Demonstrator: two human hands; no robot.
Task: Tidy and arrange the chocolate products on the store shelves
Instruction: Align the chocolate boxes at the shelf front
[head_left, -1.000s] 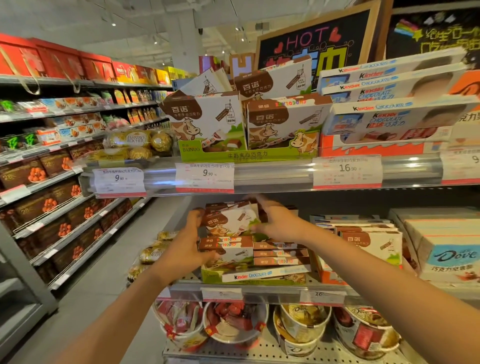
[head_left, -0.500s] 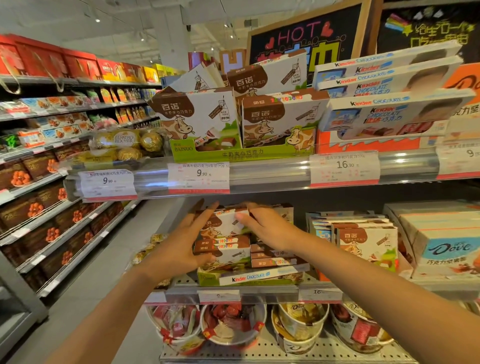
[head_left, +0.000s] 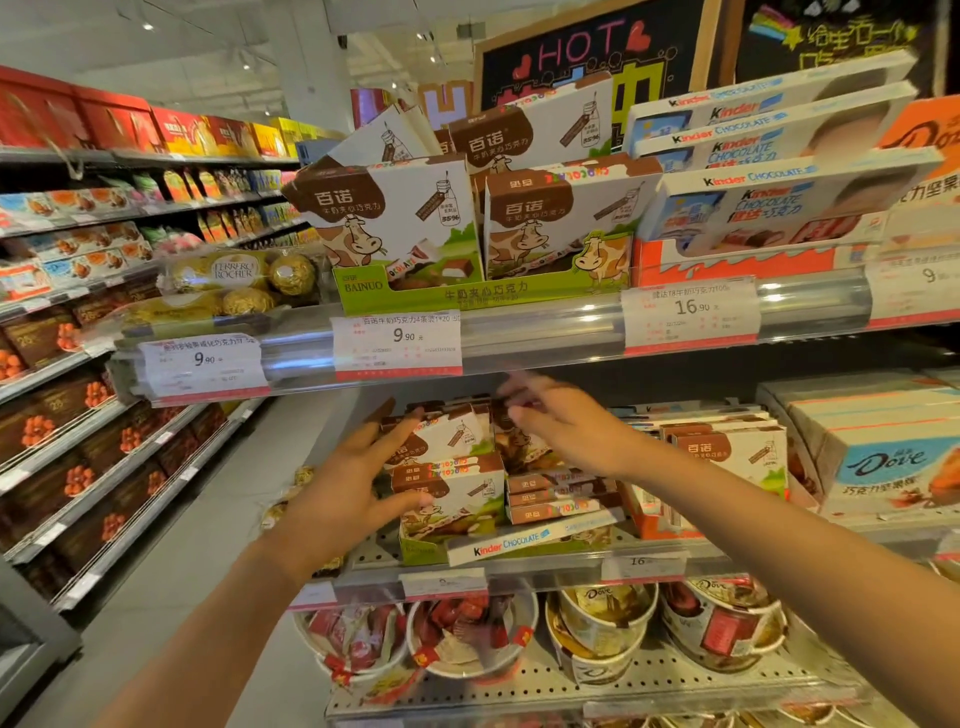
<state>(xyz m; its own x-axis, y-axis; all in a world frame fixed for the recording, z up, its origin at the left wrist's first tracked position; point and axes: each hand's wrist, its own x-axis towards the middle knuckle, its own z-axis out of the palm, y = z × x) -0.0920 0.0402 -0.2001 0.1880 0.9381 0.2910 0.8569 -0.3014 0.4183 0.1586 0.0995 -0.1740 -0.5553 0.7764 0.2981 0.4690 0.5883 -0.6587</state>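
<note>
On the middle shelf (head_left: 519, 571), the left hand (head_left: 343, 499) is bracing the Bainuo chocolate boxes (head_left: 447, 467) with relaxed fingers while the right hand (head_left: 566, 431), released and blurred, is hovering above; squaring edges flush would serve best.

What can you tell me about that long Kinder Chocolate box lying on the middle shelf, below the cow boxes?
The Kinder box is a long, flat, white cardboard pack. Its narrow edge faces out, printed "Kinder" in black and red and "CHOCOLATE" in blue. It lies flat and slightly askew at the front of the middle shelf, under a stack of brown-and-white cow boxes, partly in front of a green display tray. Neither hand touches it.
</note>
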